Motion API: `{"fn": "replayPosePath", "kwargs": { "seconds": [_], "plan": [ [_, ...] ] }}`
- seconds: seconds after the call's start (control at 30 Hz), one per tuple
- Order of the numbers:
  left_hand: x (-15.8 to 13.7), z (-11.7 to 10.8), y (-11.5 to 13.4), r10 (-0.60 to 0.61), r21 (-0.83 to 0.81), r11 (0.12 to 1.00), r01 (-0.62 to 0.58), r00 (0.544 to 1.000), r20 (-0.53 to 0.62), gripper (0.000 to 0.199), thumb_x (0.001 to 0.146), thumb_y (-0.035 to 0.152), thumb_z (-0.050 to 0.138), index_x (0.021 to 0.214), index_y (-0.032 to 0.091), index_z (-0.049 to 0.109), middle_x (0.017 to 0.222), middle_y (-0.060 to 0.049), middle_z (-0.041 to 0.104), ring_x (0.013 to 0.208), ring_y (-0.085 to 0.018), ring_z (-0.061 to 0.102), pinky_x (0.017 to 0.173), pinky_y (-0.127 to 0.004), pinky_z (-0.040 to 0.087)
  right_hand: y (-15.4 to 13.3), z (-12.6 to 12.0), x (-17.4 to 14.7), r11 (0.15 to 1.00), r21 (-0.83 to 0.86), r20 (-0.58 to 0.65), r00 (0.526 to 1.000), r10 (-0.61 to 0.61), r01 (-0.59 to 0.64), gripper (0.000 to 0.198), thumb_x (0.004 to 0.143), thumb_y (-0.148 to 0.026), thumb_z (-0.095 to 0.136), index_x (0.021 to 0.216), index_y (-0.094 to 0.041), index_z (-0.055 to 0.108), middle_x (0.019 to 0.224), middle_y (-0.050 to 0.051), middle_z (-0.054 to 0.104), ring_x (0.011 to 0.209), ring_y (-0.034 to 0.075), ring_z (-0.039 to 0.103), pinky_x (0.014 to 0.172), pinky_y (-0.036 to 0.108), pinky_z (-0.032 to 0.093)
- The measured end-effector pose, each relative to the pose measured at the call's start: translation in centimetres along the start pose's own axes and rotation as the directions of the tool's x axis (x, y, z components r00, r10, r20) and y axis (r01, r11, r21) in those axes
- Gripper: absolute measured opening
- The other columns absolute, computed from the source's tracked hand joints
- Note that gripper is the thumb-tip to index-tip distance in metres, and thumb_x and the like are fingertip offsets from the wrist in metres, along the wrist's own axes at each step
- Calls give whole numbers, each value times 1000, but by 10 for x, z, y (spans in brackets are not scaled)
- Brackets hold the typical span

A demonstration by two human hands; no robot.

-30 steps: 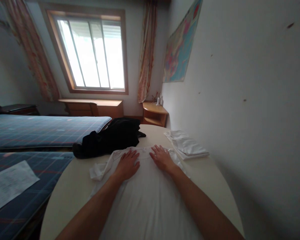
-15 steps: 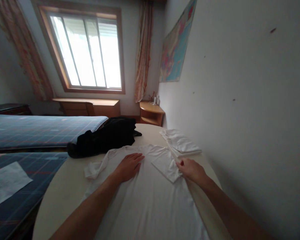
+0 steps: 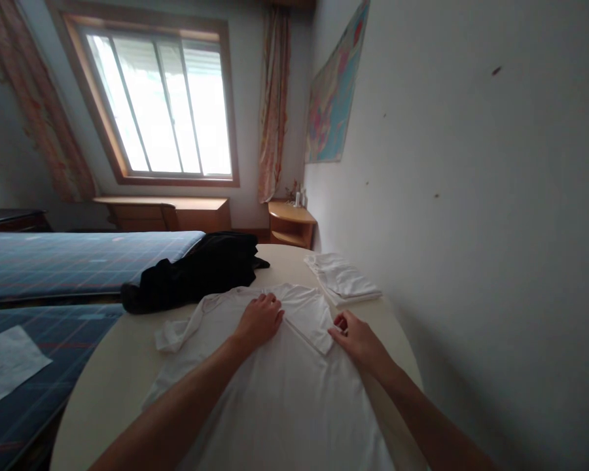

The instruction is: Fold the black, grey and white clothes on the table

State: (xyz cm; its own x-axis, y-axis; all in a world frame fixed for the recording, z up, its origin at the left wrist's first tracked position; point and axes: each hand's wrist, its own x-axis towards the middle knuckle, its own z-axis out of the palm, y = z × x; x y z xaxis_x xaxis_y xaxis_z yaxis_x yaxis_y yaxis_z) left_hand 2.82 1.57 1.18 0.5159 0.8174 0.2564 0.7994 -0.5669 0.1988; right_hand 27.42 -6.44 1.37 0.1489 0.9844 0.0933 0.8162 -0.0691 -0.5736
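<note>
A white T-shirt (image 3: 285, 405) lies spread on a round cream table (image 3: 98, 373), with its collar end toward the far side. Its right sleeve (image 3: 314, 327) is folded inward over the body, while the left sleeve (image 3: 171, 335) sticks out to the side. My left hand (image 3: 261, 319) rests on the upper chest near the collar, its fingers bent and closed on the cloth. At the outer edge of the folded sleeve, my right hand (image 3: 356, 337) pinches the fabric between thumb and fingers.
Dark black clothing (image 3: 196, 271) lies bunched at the table's far left edge. A folded white garment (image 3: 343, 278) sits at the far right, near the wall (image 3: 471, 275). Plaid mattresses (image 3: 78, 261) stand on the left, with a paper sheet (image 3: 10, 366) on the nearer one.
My left hand's fingers have gone from stretched out to bent. The right hand stays at the sleeve's edge, its pinch more visible. The whole view has shifted slightly.
</note>
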Motion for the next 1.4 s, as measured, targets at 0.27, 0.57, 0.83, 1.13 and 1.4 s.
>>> {"fn": "replayPosePath", "kwargs": {
  "seconds": [0.27,0.57,0.83,1.13,1.4],
  "plan": [
    [37,2,51,51,-140,989,-51,999,-2,36,101,33,40,132,29,58,115,-5,70,103,-20,66,89,-30,49,-23,15,-23,969,190,2,987,-161,158,30,80,-20,54,109,-19,60,108,7,68,79,17,63,80,29,47],
    [54,14,68,9,-131,991,2,997,80,28,93,27,50,99,23,77,104,-10,73,99,-24,68,86,-34,50,-27,18,-42,966,227,74,986,-146,126,25,87,-27,53,111,-21,58,105,6,69,77,16,65,73,28,48],
    [52,19,56,-94,-224,970,95,995,16,24,90,26,56,105,23,74,111,-6,73,105,-22,66,88,-29,48,-35,9,-47,995,98,101,995,-27,17,15,86,-27,58,100,-22,60,80,2,69,73,18,65,65,25,41],
    [44,-5,15,-267,-281,928,246,963,-40,23,92,35,53,94,23,72,93,-4,75,84,-19,68,71,-26,46,-79,4,-55,925,359,110,979,-172,122,28,85,-27,62,112,-21,62,88,0,67,64,12,59,65,24,44],
    [16,14,-25,-228,-277,938,210,973,-34,9,82,19,64,87,18,72,87,-4,74,82,-18,66,74,-26,47,-93,41,-59,922,361,289,922,-257,144,38,81,-13,62,118,-20,60,103,3,68,63,8,58,65,22,44]
  ]
}}
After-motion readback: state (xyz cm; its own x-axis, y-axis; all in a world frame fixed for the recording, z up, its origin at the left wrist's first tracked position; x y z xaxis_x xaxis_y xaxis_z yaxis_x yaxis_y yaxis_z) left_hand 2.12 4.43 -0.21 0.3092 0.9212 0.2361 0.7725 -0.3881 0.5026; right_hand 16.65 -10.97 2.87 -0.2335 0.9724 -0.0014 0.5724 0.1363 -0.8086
